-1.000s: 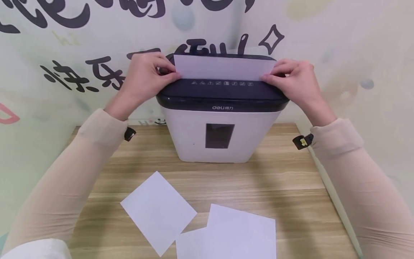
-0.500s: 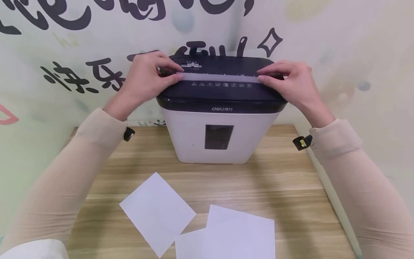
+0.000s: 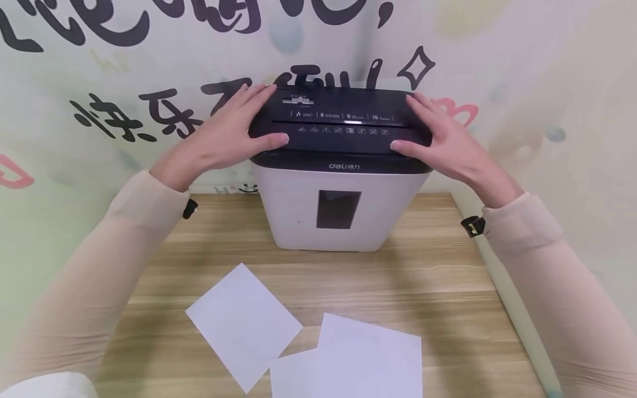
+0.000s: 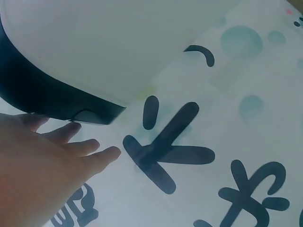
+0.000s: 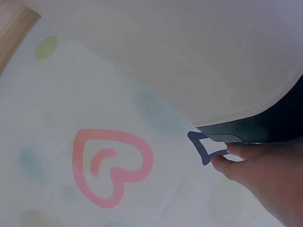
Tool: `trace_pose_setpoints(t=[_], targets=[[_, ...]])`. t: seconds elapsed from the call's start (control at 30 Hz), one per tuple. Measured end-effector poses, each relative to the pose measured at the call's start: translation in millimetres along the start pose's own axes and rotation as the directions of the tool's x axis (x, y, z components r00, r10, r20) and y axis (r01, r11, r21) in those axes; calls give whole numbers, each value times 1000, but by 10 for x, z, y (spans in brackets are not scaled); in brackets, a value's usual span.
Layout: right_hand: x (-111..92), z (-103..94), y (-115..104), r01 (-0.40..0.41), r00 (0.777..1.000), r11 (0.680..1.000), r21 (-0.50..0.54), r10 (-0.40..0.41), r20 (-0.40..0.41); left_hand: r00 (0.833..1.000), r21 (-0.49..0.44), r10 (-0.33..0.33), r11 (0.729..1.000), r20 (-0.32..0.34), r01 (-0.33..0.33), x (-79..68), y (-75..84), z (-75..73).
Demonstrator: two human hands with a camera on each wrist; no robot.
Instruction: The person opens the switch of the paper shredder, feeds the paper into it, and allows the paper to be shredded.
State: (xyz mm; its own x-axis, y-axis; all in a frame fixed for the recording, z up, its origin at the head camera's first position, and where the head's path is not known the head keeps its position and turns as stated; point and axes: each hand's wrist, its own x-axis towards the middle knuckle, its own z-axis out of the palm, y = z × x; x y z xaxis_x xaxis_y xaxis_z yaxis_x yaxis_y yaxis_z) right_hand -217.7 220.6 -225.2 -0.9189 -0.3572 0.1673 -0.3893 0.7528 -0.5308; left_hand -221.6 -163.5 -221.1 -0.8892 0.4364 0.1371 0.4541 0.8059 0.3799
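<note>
A white paper shredder (image 3: 288,207) with a black lid (image 3: 343,145) stands upright against the wall in the head view. My left hand (image 3: 224,135) lies over the lid's left end, thumb on the front part and the other fingers stretched toward the back. At the right end my right hand (image 3: 445,141) rests in the same spread way. Neither hand holds any paper. Only a thin bright glint shows at the feed slot (image 3: 338,124). The left wrist view has the left fingers (image 4: 80,149) beside the lid's edge; the right fingers (image 5: 236,163) show at its edge in the right wrist view.
On the wooden table (image 3: 209,254) in front of the shredder lies one white sheet (image 3: 244,326), turned at an angle. To its right, another sheet (image 3: 370,359) overlaps a second one (image 3: 293,376). A printed wall (image 3: 497,66) rises right behind.
The sheet both hands were pinching has sunk down into the slot and out of sight. Both hands have let go, spread their fingers and moved outward onto the lid's ends.
</note>
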Motion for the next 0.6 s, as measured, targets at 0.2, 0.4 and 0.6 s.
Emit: trace_pose_setpoints(t=[0.2, 0.4, 0.6], targets=[[-94, 7, 34, -8, 1000, 999, 41, 7, 9, 1000, -23, -23, 999, 7, 23, -154, -77, 6], [-321, -48, 196, -43, 999, 990, 133, 47, -27, 998, -43, -61, 997, -4, 60, -407, -262, 1], [-731, -72, 544, -80, 995, 985, 151, 89, -55, 994, -84, -101, 992, -30, 98, -851, -760, 167]])
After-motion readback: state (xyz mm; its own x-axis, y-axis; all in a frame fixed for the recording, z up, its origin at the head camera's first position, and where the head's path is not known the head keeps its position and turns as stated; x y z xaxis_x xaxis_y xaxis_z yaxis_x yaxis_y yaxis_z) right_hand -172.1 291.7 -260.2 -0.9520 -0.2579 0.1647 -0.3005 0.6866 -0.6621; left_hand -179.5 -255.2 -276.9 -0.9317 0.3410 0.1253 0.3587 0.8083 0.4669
